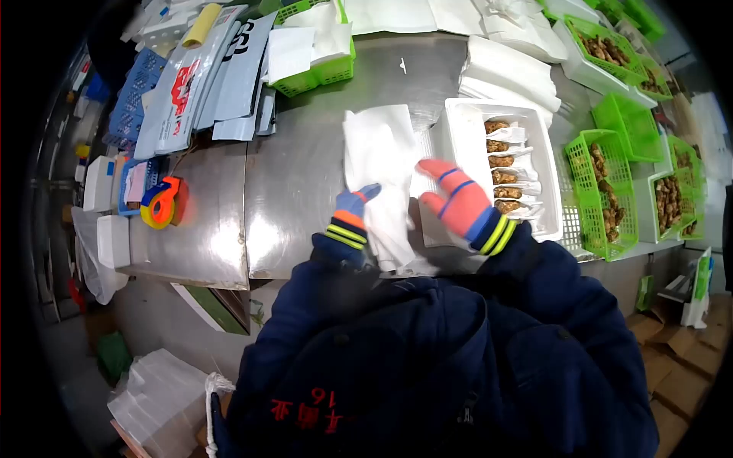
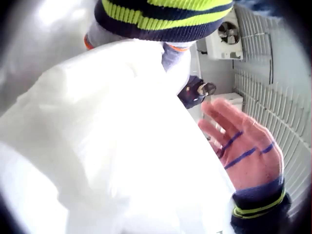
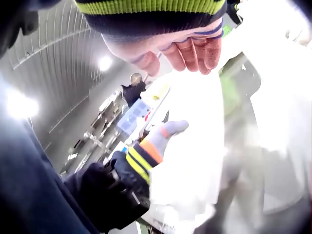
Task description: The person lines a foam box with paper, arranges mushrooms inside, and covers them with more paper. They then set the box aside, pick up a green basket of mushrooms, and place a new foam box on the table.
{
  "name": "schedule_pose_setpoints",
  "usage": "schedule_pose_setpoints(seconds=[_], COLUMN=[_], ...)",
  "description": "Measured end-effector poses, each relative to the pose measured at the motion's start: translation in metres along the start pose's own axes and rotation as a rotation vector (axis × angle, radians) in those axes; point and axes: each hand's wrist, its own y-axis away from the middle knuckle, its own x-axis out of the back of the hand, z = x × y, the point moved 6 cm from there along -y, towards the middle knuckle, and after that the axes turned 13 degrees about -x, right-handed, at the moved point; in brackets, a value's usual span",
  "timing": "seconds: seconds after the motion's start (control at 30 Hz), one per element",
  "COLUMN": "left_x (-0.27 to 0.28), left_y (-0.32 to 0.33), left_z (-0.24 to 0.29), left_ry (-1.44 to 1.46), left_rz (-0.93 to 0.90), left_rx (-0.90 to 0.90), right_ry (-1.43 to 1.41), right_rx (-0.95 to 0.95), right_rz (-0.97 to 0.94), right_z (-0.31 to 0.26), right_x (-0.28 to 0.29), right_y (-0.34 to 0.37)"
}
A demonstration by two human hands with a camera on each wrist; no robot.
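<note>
White paper (image 1: 385, 145): held above the tabletop (image 1: 298, 153), long axis directed away from the body, pinched by the left hand (image 1: 353, 206). Right hand (image 1: 460, 202): unloaded, fingers extended, positioned right of the paper, beside the foam box (image 1: 469, 133).

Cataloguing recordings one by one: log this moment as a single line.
left hand: grips white sheet | right hand: holds nothing, near white box | white box: brown pieces in a row
</note>
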Motion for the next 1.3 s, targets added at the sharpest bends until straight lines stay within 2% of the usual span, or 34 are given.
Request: schedule_pose_setpoints(seconds=[0.07, 0.1, 0.13, 0.2, 0.23, 0.27, 0.33, 0.37, 0.4, 0.43, 0.5, 0.53, 0.6, 0.63, 0.67, 0.7, 0.73, 0.77, 0.8, 0.87, 0.93, 0.97, 1.0, 1.1, 1.2, 1.27, 1.3], left_x=[-0.011, -0.027, -0.044, -0.070, -0.082, -0.096, -0.120, -0.128, -0.136, -0.139, -0.150, -0.159, -0.184, -0.198, -0.212, -0.228, -0.238, -0.248, -0.254, -0.239, -0.241, -0.253, -0.266, -0.282, -0.291, -0.299, -0.305], left_y=[0.009, 0.008, 0.007, 0.005, 0.004, 0.012, 0.038, 0.041, 0.043, 0.043, 0.036, 0.033, 0.020, 0.015, 0.017, 0.003, -0.004, -0.014, -0.022, -0.051, -0.073, -0.078, -0.082, -0.122, -0.156, -0.167, -0.167], left_z=[0.039, 0.101, 0.128, 0.156, 0.154, 0.159, 0.155, 0.150, 0.145, 0.151, 0.113, 0.111, 0.120, 0.124, 0.118, 0.103, 0.133, 0.159, 0.177, 0.190, 0.210, 0.205, 0.195, 0.143, 0.110, 0.088, 0.085], left_ry=[0.717, 0.620, 0.655, 0.728, 0.568, 0.543, 0.558, 0.408, 0.261, -0.374, 0.060, 0.027, -0.136, -0.189, -0.226, -0.290, -0.461, -0.430, -0.396, -0.615, -0.627, -0.529, -0.476, -0.407, -0.663, -1.074, -1.193], left_rz=[-0.019, -0.007, -0.029, -0.078, -0.223, -0.350, -0.251, -0.276, -0.297, -0.556, -0.523, -0.525, -0.533, -0.543, -0.700, -0.623, -0.700, -0.678, -0.658, -0.580, -0.354, -0.412, -0.416, -0.355, -0.369, -0.510, -0.580], left_rx=[0.286, 0.235, 0.214, 0.173, 0.134, 0.091, -0.114, -0.051, 0.008, -0.624, -0.261, -0.276, -0.381, -0.413, -0.406, -0.264, -0.078, -0.179, -0.277, -0.349, -0.718, -0.683, -0.599, -0.610, -0.597, -0.440, -0.441], right_ry=[-0.159, -0.333, -0.503, -0.811, -0.969, -1.230, -0.926, -0.739, -0.709, -0.631, -0.585, -0.498, -0.390, -0.202, -0.158, -0.239, -0.323, -0.297, -0.289, -0.232, -0.004, 0.062, 0.147, 0.261, 0.505, 0.628, 0.676], right_rx=[-0.260, -0.291, -0.319, -0.284, -0.454, -0.431, -0.328, -0.287, -0.251, -0.299, -0.323, -0.373, -0.329, -0.291, -0.192, -0.267, -0.339, -0.322, -0.382, -0.325, -0.199, -0.321, -0.326, -0.392, -0.439, -0.420, -0.392], right_rz=[-0.114, -0.138, -0.165, -0.276, -0.353, -0.439, -0.274, -0.147, -0.105, -0.082, -0.044, -0.090, -0.009, 0.054, 0.207, 0.237, 0.267, 0.394, 0.441, 0.524, 0.624, 0.539, 0.522, 0.400, 0.290, 0.288, 0.296], right_z=[0.017, 0.017, 0.015, -0.011, -0.013, -0.025, 0.003, 0.023, 0.028, 0.015, -0.001, -0.011, -0.007, -0.004, 0.010, 0.030, 0.051, 0.070, 0.088, 0.118, 0.120, 0.120, 0.124, 0.131, 0.134, 0.153, 0.163], right_x=[0.018, 0.019, 0.020, 0.032, 0.032, 0.027, 0.019, 0.009, 0.006, 0.023, 0.050, 0.062, 0.077, 0.088, 0.095, 0.106, 0.120, 0.142, 0.167, 0.194, 0.207, 0.201, 0.192, 0.170, 0.159, 0.140, 0.131], right_y=[-0.004, -0.006, -0.009, -0.016, -0.011, -0.003, 0.015, 0.031, 0.042, 0.049, 0.059, 0.065, 0.071, 0.070, 0.069, 0.066, 0.061, 0.054, 0.052, 0.048, 0.044, 0.041, 0.036, 0.016, 0.010, 0.007, 0.005])
